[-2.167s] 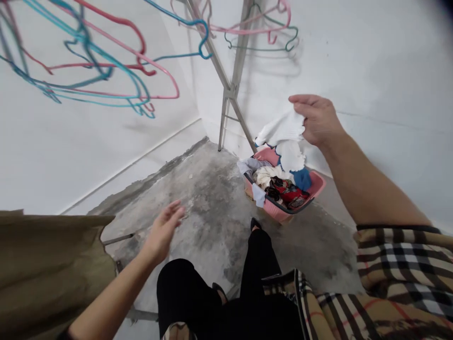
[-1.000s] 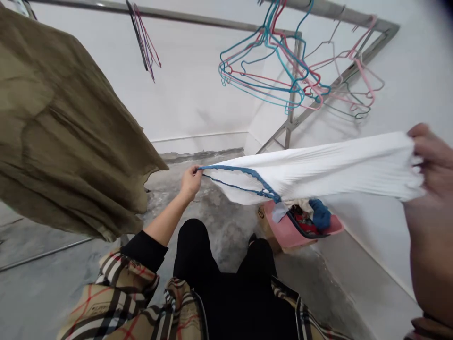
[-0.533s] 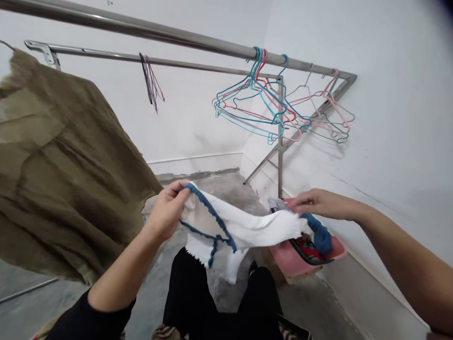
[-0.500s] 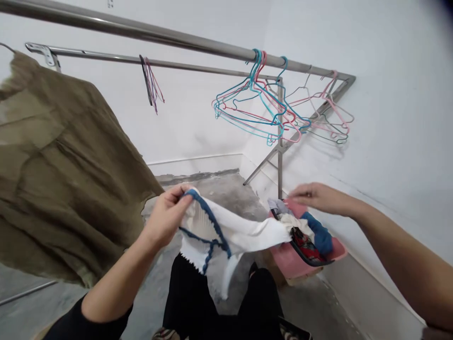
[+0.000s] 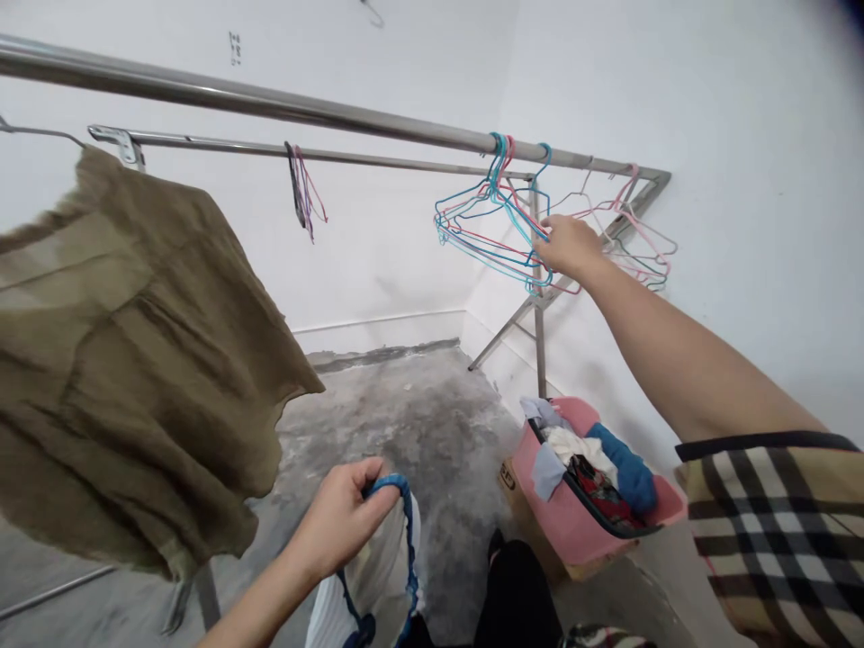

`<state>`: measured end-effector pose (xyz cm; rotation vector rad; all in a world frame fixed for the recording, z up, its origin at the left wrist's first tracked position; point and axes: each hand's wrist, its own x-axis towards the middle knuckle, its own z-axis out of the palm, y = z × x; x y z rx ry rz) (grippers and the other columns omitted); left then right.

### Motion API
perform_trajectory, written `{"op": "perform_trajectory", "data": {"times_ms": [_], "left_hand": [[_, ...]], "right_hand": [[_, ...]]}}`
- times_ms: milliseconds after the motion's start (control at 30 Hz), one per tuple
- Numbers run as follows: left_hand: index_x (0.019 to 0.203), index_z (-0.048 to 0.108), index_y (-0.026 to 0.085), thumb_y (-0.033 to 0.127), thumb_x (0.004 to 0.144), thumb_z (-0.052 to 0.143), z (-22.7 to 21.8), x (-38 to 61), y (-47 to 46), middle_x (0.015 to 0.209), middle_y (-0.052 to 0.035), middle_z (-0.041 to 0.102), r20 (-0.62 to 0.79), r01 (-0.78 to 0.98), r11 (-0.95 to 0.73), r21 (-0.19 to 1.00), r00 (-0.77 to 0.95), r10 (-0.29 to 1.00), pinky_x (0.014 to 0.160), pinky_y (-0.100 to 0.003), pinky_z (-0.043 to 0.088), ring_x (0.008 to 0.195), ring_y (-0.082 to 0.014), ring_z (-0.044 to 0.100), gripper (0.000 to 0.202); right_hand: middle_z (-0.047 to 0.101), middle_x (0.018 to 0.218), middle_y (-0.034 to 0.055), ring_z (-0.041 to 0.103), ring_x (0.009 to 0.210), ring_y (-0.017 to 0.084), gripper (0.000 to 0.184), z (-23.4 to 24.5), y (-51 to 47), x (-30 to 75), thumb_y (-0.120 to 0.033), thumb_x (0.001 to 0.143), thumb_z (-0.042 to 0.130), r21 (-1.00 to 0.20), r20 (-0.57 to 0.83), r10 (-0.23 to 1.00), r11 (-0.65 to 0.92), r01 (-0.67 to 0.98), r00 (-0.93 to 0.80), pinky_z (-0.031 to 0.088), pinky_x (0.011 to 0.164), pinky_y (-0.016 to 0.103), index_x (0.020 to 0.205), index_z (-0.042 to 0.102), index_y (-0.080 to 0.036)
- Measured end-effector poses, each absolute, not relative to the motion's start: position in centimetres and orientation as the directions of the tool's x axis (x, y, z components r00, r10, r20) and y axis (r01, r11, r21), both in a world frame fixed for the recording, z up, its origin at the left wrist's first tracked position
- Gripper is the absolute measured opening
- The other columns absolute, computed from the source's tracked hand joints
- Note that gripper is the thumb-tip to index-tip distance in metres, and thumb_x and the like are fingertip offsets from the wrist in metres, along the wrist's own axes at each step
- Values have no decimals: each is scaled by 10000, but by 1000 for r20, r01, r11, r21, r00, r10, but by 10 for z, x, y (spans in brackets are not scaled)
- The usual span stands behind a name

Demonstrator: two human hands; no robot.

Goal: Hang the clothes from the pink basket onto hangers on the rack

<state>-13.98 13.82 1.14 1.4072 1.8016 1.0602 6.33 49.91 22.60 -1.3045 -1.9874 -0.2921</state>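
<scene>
My left hand (image 5: 355,517) pinches the edge of a white garment with blue trim (image 5: 410,540), which hangs down in front of my legs and runs out of the bottom of the view. Up at the rack, my right hand (image 5: 572,245) has its fingers closed on the right side of a blue hanger (image 5: 519,216) in a bunch of blue and pink hangers. Their hooks sit over the front metal rail (image 5: 378,121). Which of the bunched hangers are within the fingers is partly hidden.
An olive garment (image 5: 155,360) hangs at the left. Pink and grey hangers (image 5: 638,220) are further right, and a few dark and purple ones (image 5: 303,193) are on the back rail. A pink basket (image 5: 553,522) of clothes stands on a cardboard box (image 5: 517,499).
My right hand has risen from beside the basket to the hangers. My left hand has come lower and closer with the white garment, which now hangs away from the basket.
</scene>
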Motion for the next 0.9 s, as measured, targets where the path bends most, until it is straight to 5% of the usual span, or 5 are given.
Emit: {"op": "perform_trajectory", "data": {"times_ms": [200,400,600,767,900], "left_hand": [[583,399,204,537,719,557,0,-156,130,573,47,370,-152,278,212,937,-225,963,514,-225,278,555,-96,341,393],[563,418,191,548,618,707,-1,-163,134,512,69,395,-275,31,291,956,-245,930,466,-198,238,487,-62,312,463],[641,512,176,511,571,812,-7,-174,145,527,50,515,-430,-353,306,884,-361,827,468,-198,350,474,-92,459,455],[696,593,166,382,566,829,-8,-182,146,597,35,590,-418,-505,153,849,-467,779,519,-213,428,535,-104,531,345],[674,595,164,362,585,816,-7,-184,146,589,38,576,-350,-441,95,892,-543,764,514,-203,417,531,-93,520,310]], "right_hand": [[689,964,162,609,1005,299,310,238,491,41,-278,931,435,-230,733,631,582,780,-255,439,927,443,934,705,-127],[680,952,130,610,955,255,348,240,466,27,-291,978,380,-196,844,450,765,613,-292,433,924,415,991,686,-126],[610,699,70,586,680,193,426,178,377,58,-401,974,376,-110,784,360,883,457,-506,458,703,336,960,714,-143],[499,483,-14,457,401,136,320,93,319,144,-469,949,452,-299,503,539,842,450,-676,375,426,287,999,729,-317],[670,680,17,628,551,219,216,30,304,220,-469,914,512,-534,439,718,692,486,-540,492,488,348,1021,699,-468]]}}
